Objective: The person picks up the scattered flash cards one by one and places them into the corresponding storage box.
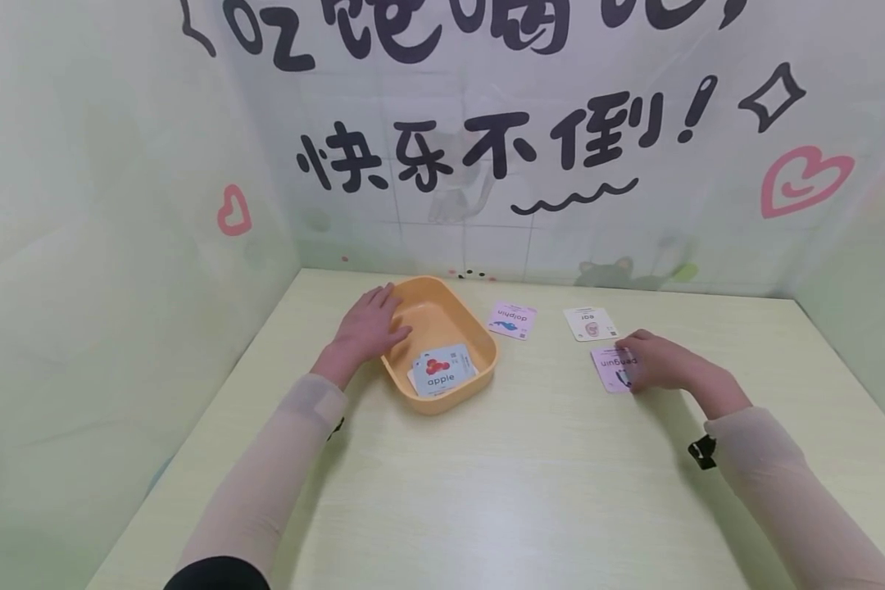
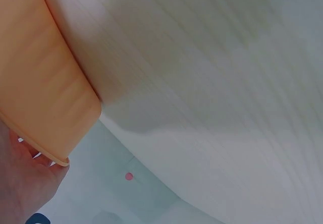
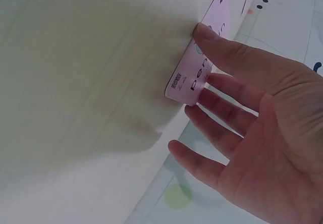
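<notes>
An orange plastic basket stands left of centre in the head view. My left hand rests over its left rim, thumb spread toward the inside; in the left wrist view the fingers lie across the rim. Inside lies a small stack of picture cards, an apple card on top. On the right, my right hand pinches a pink penguin card by its right side. The right wrist view shows the thumb on the card's face and fingertips at its edge, with the other fingers loosely bent.
A pink dolphin card lies just right of the basket. A white ear card lies behind the penguin card. The pale wooden table meets a printed cloth wall at the back, with cloth along both sides.
</notes>
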Available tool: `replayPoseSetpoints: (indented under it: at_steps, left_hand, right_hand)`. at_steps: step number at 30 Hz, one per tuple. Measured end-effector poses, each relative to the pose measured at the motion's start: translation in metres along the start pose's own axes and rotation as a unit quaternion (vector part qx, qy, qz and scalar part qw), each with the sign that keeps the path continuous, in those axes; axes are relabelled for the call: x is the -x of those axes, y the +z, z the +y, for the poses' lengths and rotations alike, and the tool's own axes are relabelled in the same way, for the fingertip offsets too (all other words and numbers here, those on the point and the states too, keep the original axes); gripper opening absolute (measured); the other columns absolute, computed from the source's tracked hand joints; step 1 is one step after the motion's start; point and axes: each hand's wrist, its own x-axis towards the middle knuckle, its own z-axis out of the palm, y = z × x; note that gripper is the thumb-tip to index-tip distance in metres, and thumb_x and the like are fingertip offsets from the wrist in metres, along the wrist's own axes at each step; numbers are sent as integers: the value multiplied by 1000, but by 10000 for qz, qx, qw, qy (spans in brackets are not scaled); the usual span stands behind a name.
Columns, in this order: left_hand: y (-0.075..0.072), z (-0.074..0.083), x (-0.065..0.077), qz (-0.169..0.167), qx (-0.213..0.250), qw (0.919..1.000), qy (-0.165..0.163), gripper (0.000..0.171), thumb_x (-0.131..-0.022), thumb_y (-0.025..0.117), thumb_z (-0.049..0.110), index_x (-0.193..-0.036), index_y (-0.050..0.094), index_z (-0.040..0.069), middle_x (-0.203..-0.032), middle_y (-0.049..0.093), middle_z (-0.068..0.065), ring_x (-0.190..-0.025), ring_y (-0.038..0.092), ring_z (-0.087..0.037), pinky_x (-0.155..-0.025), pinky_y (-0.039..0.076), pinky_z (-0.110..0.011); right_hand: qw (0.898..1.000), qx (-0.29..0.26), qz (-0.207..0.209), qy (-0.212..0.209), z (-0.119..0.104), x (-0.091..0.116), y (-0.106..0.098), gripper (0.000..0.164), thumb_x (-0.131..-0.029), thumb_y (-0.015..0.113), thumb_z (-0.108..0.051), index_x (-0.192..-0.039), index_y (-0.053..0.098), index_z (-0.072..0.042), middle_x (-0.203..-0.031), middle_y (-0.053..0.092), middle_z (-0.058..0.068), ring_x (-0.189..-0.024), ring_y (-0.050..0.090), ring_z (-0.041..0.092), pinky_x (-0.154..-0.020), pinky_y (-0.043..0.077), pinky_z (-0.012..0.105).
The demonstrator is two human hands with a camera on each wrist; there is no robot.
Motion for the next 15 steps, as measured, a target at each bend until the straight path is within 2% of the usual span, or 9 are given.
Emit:
replayPoseSetpoints:
  at_steps: [5, 10, 15]
  left_hand:
    - [-2, 1, 0, 9, -44, 10000, 37, 69, -99, 52, 47, -150, 38, 2, -165, 19, -20, -153, 20, -38, -131, 17, -46]
    - [-2, 1, 0, 9, -7, 10000, 29, 69, -99, 53, 47, -150, 38, 2, -165, 19, -20, -153, 20, -38, -131, 16, -46]
    - [-1, 1, 0, 14, 14, 10000, 22, 69, -99, 53, 46, -150, 38, 2, -165, 19, -20, -153, 20, -38, -131, 17, -46]
  right_hand:
    - [9998, -17, 191, 72, 2, 2, 2, 77, -70, 81, -13, -136, 51, 12, -134, 48, 35, -112, 54, 45, -99, 50, 61]
    - [9990, -141, 403, 96, 5, 5, 3, 80, -67, 83, -12, -136, 50, 12, -131, 47, 34, -102, 57, 41, -90, 54, 55]
    - [9978, -282, 558, 211, 5, 8, 3, 74, -73, 82, -11, -136, 50, 11, -127, 46, 34, -95, 58, 37, -84, 56, 52]
